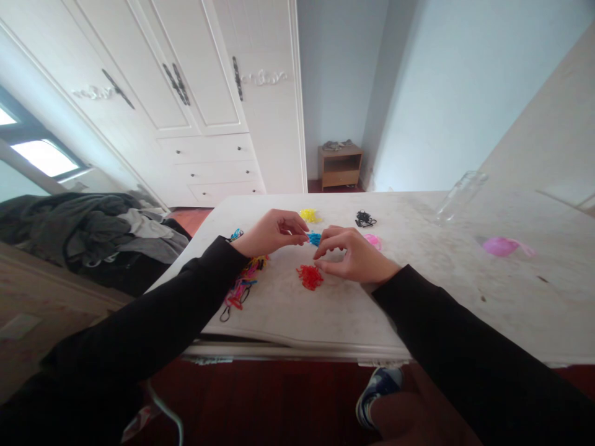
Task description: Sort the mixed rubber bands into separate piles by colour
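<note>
My left hand is over the table beside the blue pile of small rubber bands, its thumb and fingertips drawn together. Whatever may be in that pinch is too small to make out. Facing it, my right hand curls with thumb and index tips nearly meeting, just above the red pile of rubber bands. A mixed heap of coloured bands lies under and in front of my left wrist. Farther back are a yellow pile and a black pile. My right hand partly covers a pink pile.
A clear glass bottle or jar stands at the right back of the white table. Nearer lies a pink balloon-like thing. Dark clothes are heaped left of the table. A white wardrobe and small wooden cabinet stand behind.
</note>
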{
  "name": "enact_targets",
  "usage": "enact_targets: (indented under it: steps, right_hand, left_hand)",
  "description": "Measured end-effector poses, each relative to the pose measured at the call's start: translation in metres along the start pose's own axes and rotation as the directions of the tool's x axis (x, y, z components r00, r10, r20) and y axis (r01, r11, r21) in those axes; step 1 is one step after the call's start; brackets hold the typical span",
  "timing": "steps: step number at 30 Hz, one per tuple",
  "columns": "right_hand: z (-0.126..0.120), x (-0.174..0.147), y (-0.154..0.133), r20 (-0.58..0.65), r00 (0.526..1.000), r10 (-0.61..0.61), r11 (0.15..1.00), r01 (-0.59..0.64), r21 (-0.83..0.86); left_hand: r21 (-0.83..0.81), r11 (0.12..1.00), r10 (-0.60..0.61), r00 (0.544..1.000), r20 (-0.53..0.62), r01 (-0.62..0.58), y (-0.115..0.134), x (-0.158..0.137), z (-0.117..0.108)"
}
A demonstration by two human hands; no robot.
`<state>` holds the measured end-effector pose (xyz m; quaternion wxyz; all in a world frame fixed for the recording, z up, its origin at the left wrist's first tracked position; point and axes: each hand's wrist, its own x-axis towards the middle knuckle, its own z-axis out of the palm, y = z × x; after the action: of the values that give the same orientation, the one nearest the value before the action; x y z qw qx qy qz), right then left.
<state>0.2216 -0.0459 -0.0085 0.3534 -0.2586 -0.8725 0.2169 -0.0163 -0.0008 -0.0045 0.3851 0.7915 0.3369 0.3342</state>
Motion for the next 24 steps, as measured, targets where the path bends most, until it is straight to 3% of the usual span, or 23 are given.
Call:
enact_targets:
  steps: [4,24]
  right_hand:
    - [-0.0005,0.001,-0.0007,-0.055,0.998,0.018,0.999,-0.02,-0.038]
    - [0.0,-0.0013,0.0033,0.013,0.998,0.06,0.998,-0.059,-0.016]
  left_hand:
    - [0.043,0.999,0.015,1.0,-0.026,-0.014,0.0,-0.0001,0.0002]
    - [-0.017,1.0,0.006,1.0,0.031,-0.005,0.0056,-0.0013,0.0021]
